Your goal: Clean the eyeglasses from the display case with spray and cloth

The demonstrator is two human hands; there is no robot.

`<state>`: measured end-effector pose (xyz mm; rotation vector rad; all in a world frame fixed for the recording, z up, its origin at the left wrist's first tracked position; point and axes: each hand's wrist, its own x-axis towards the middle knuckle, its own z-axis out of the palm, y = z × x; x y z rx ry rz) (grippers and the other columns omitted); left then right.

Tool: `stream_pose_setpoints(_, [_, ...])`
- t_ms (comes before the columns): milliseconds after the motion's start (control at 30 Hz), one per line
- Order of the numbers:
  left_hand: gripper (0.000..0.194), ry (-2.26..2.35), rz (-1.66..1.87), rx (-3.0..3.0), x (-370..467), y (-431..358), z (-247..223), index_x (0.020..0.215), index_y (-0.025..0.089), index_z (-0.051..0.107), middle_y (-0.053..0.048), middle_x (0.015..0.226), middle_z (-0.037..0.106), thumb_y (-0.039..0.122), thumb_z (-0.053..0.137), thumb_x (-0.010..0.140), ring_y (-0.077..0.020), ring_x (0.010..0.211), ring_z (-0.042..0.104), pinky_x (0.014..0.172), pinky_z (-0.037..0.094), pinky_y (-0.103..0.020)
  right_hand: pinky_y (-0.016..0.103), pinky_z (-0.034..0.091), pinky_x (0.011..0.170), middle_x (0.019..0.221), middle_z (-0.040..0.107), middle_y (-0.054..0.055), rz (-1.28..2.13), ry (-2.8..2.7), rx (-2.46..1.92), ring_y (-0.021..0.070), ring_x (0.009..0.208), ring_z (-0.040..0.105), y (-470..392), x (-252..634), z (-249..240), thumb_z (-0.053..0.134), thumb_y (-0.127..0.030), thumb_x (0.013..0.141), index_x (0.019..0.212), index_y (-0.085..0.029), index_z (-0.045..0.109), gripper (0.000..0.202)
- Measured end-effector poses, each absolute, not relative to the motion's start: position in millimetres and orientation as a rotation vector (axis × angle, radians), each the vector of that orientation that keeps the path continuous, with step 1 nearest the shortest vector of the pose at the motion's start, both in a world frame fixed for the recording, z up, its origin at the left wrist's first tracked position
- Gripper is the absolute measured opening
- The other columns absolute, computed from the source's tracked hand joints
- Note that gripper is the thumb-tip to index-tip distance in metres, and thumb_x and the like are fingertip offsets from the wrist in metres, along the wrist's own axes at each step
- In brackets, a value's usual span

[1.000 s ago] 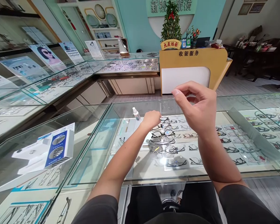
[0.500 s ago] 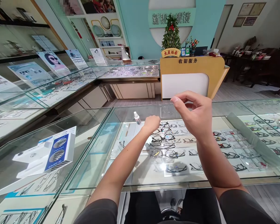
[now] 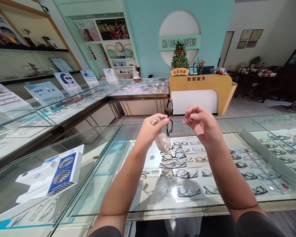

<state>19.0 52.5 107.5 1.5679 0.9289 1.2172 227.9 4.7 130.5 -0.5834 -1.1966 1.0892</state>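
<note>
My left hand (image 3: pixel 149 131) is closed over the glass counter, pinching a pair of dark-framed eyeglasses (image 3: pixel 170 126) between thumb and fingers. The glasses hang upright on their side, one lens above the other. A pale cloth (image 3: pixel 162 141) is bunched in the same hand and droops below it. Off to the right of the glasses, my right hand (image 3: pixel 202 124) is raised with its fingers curled and fingertips close together, apart from the frame. Whatever is between those fingertips is too small to make out. Rows of eyeglasses (image 3: pixel 174 156) lie under the counter's glass.
Glass display counter (image 3: pixel 160 210) spans the front. At left, a white and blue cardboard display (image 3: pixel 64 172) stands on the glass. Beyond the counter are a yellow cashier desk (image 3: pixel 199 82) with a plant (image 3: pixel 179 61), and another showcase (image 3: pixel 138 89) along the back.
My left hand has risen from the counter, and the eyeglasses and cloth now show in it. My right hand has turned, its fingers more curled. The white bottle is no longer visible. The view has tilted up.
</note>
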Motion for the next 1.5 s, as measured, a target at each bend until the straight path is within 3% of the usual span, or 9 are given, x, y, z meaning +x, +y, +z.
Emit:
stream_pose_setpoints(67, [0.042,0.839,1.199,1.426,18.3,36.2,117.0,0.095,0.02,0.077,0.006,0.066,0.044,0.054,0.091,0.076,-0.0088,0.058,0.031,0.054,0.023,-0.025,0.033,0.053,0.073,0.083,0.054,-0.002,1.194,-1.162,-0.531,0.0139,0.071,0.051,6.1,227.4,131.1,0.068,-0.015,0.065,0.082,-0.025,0.064,0.02])
stream_pose_setpoints(133, [0.043,0.782,1.165,1.388,18.9,24.8,122.2,0.093,0.02,0.075,0.004,0.07,0.049,0.054,0.093,0.073,-0.0083,0.059,0.031,0.054,0.022,-0.024,0.03,0.049,0.071,0.087,0.051,-0.003,1.291,-1.118,-0.495,0.0119,0.07,0.045,6.0,225.6,131.5,0.064,-0.008,0.056,0.082,-0.025,0.058,0.031])
stream_pose_setpoints(233, [0.044,0.737,1.108,1.392,20.1,17.6,123.9,0.093,0.02,0.075,0.003,0.076,0.054,0.054,0.094,0.074,-0.0078,0.06,0.032,0.053,0.021,-0.023,0.027,0.045,0.069,0.09,0.049,-0.003,1.374,-1.092,-0.475,0.0105,0.071,0.043,6.2,222.4,130.7,0.065,-0.004,0.053,0.083,-0.024,0.055,0.038])
stream_pose_setpoints(533, [0.04,0.718,1.042,1.407,20.0,18.5,119.6,0.095,0.021,0.077,0.004,0.073,0.041,0.054,0.092,0.077,-0.0094,0.063,0.031,0.053,0.022,-0.023,0.033,0.055,0.084,0.093,0.055,-0.003,1.352,-1.127,-0.502,0.0132,0.078,0.053,15.4,220.5,121.4,0.074,-0.007,0.064,0.086,-0.026,0.055,0.035])
stream_pose_setpoints(767, [0.04,0.728,1.028,1.402,20.7,18.9,119.8,0.094,0.022,0.076,0.004,0.074,0.044,0.054,0.092,0.077,-0.0094,0.063,0.034,0.053,0.021,-0.024,0.034,0.056,0.082,0.083,0.054,-0.004,1.152,-1.181,-0.536,0.014,0.076,0.055,19.1,217.8,119.6,0.072,-0.008,0.066,0.081,-0.026,0.055,0.028])
stream_pose_setpoints(1167, [0.044,0.744,1.041,1.369,23.4,22.5,122.0,0.096,0.02,0.076,0.003,0.072,0.051,0.054,0.093,0.074,-0.0092,0.062,0.039,0.053,0.02,-0.024,0.038,0.051,0.084,0.091,0.059,0.0,0.536,-1.478,-0.658,0.0188,0.086,0.058,20.0,215.5,109.4,0.067,-0.013,0.088,0.085,-0.026,0.058,0.016])
stream_pose_setpoints(1500, [0.044,0.769,1.065,1.343,25.7,23.2,121.7,0.095,0.02,0.076,0.004,0.071,0.05,0.054,0.093,0.073,-0.0097,0.063,0.041,0.054,0.021,-0.023,0.041,0.049,0.086,0.09,0.061,0.002,0.399,-1.554,-0.692,0.0215,0.088,0.057,17.6,215.2,112.4,0.062,-0.01,0.088,0.082,-0.026,0.059,0.017])
